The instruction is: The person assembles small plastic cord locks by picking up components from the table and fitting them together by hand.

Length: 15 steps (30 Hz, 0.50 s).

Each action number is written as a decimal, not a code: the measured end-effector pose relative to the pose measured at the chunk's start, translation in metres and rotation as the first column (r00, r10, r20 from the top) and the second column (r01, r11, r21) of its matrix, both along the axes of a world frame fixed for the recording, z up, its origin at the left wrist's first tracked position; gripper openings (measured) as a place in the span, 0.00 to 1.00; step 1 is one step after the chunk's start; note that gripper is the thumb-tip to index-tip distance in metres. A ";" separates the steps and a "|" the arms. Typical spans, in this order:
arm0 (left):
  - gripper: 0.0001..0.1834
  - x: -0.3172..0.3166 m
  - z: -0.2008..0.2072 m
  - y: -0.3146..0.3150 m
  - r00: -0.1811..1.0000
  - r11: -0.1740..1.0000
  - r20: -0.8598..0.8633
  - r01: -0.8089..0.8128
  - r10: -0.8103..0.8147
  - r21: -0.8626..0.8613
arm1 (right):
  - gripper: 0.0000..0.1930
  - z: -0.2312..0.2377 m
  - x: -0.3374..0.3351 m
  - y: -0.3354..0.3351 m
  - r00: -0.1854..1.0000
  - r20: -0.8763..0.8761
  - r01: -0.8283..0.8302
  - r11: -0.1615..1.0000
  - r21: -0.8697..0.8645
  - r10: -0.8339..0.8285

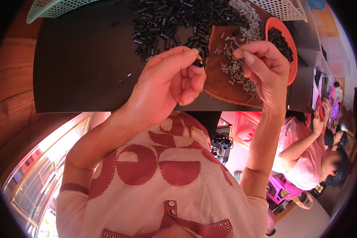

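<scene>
My left hand [170, 77] is closed, with a small black tubular plastic part [198, 63] pinched between thumb and forefinger. Level with it on the right, my right hand [265, 65] has thumb and forefinger pressed together; whatever is in that pinch is too small to name. The two hands are apart, both raised over the dark table. Beneath my right hand, many small metal coil springs [231, 71] lie scattered on a brown cloth [217, 85]. A heap of black tubular parts [162, 23] spreads beyond my left hand.
An orange-red bowl [294, 69] of dark parts stands right of my right hand. Perforated baskets, one pale green [37, 11] and one white [293, 8], stand at the far corners. At the right, a person in pink [303, 154] sits working. The dark table [75, 75] ends before my body.
</scene>
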State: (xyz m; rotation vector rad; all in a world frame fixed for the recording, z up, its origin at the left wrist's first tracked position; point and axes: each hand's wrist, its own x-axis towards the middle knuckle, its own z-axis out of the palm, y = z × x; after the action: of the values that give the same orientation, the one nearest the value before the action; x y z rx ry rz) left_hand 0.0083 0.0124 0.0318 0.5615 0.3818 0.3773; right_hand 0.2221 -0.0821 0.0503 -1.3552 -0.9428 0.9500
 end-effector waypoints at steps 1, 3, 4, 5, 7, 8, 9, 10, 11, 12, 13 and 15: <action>0.14 0.000 0.000 0.000 1.000 1.000 -0.001 -0.004 0.004 0.001 | 0.05 0.001 -0.004 -0.001 0.999 0.032 -0.014 1.000 0.027 0.014; 0.14 0.001 -0.001 0.000 1.000 1.000 -0.022 0.012 -0.013 -0.024 | 0.05 0.002 -0.014 -0.003 0.998 0.063 -0.032 0.998 0.055 0.029; 0.14 0.002 -0.001 -0.001 1.000 1.000 -0.023 0.008 -0.008 -0.023 | 0.05 0.004 -0.019 -0.003 0.995 0.097 -0.038 0.994 0.104 0.028; 0.14 0.002 -0.003 -0.001 1.000 1.000 -0.013 0.010 -0.010 -0.030 | 0.05 0.005 -0.025 -0.003 0.991 0.131 -0.046 0.987 0.152 0.026; 0.14 0.002 -0.004 -0.001 1.000 0.999 -0.004 0.007 -0.007 -0.036 | 0.05 0.003 -0.036 -0.003 0.979 0.203 -0.035 0.977 0.211 -0.009; 0.13 0.002 -0.004 -0.001 1.000 0.999 -0.005 0.009 -0.009 -0.050 | 0.06 0.003 -0.040 -0.003 0.961 0.271 -0.024 0.963 0.269 -0.052; 0.13 0.002 -0.005 -0.001 1.000 0.998 -0.006 0.011 -0.012 -0.063 | 0.06 0.003 -0.044 -0.005 0.961 0.271 -0.028 0.963 0.270 -0.048; 0.13 0.002 -0.005 -0.001 1.000 0.998 -0.006 0.007 -0.008 -0.063 | 0.06 0.004 -0.047 -0.007 0.948 0.313 -0.032 0.960 0.278 -0.059; 0.13 0.002 -0.006 -0.002 1.000 0.998 0.004 0.009 -0.009 -0.062 | 0.06 0.003 -0.048 -0.008 0.932 0.355 -0.035 0.958 0.285 -0.072; 0.13 0.002 -0.007 -0.002 1.000 0.998 0.013 0.011 -0.010 -0.061 | 0.05 0.000 -0.049 -0.007 0.912 0.400 -0.043 0.946 0.322 -0.095; 0.13 0.002 -0.007 -0.002 1.000 0.998 0.013 0.009 -0.008 -0.061 | 0.05 -0.001 -0.049 -0.007 0.912 0.400 -0.045 0.946 0.322 -0.092; 0.13 0.001 -0.008 -0.002 0.999 0.997 0.030 0.012 -0.010 -0.070 | 0.04 -0.001 -0.051 -0.009 0.974 0.212 0.023 0.964 0.265 -0.081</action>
State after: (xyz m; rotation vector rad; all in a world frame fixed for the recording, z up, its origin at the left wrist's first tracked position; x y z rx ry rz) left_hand 0.0095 0.0102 0.0240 0.4889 0.3618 0.3599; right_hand 0.1714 -0.0909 0.0492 -1.2690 -1.1526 0.6161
